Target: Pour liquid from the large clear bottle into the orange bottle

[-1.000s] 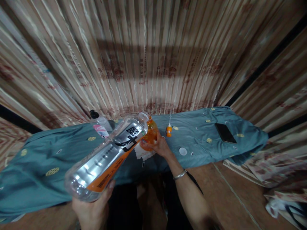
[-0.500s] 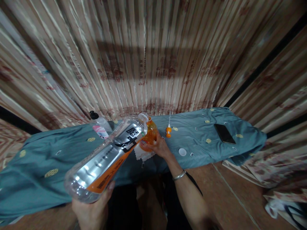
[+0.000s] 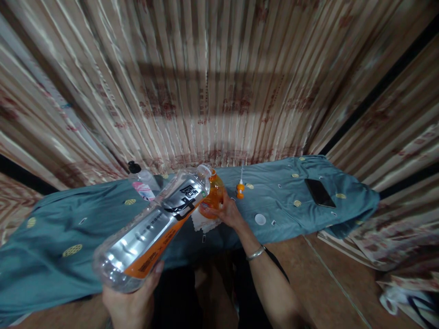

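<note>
My left hand (image 3: 132, 301) is wrapped round the base of a large clear plastic bottle (image 3: 154, 228) with a silver and orange label. The bottle leans up and to the right, its mouth at the opening of a small orange see-through bottle (image 3: 213, 194). Around that orange bottle my right hand (image 3: 227, 210) is closed, holding it above a white scalloped cloth (image 3: 204, 223). Whether liquid passes between the two mouths cannot be made out. An orange and white pump top (image 3: 240, 189) with a clear tube lies right of the orange bottle.
On the teal cloth-covered table (image 3: 109, 219) a clear bottle with a black cap (image 3: 142, 183) stands at the back left. A round white cap (image 3: 260, 219) lies near the right hand, and a dark phone (image 3: 320, 192) farther right. Striped curtains (image 3: 212, 82) hang behind.
Almost nothing differs. The view has shifted very slightly, and both hands keep the two bottles mouth to mouth in the same pose.
</note>
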Tool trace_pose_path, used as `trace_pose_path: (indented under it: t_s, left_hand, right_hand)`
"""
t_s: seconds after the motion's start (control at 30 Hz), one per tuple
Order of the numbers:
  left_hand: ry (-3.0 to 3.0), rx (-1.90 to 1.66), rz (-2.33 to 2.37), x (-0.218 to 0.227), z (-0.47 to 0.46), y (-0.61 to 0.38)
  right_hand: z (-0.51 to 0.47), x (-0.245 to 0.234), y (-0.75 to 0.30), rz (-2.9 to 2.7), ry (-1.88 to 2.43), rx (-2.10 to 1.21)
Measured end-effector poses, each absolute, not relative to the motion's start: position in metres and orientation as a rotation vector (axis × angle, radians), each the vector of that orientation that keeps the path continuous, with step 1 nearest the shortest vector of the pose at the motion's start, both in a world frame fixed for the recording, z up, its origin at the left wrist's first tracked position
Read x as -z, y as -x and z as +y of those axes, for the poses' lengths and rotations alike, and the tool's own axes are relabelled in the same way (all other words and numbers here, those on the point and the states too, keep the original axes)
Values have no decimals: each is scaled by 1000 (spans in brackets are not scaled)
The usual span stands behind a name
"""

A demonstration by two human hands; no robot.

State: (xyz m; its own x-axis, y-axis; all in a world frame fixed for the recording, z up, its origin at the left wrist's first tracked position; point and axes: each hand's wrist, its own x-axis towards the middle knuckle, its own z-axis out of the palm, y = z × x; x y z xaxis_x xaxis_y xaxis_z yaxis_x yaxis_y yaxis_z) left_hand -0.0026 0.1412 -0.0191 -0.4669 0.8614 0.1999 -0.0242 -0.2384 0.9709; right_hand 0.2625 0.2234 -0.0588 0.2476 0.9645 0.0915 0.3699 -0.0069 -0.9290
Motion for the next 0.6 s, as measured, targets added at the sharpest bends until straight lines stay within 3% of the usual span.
trace_pose_path:
  t_s: [0.6]
  left_hand:
    - [-1088, -1749, 1377, 18, 140, 1]
  right_hand:
    - [224, 65, -265, -1294, 1528, -773]
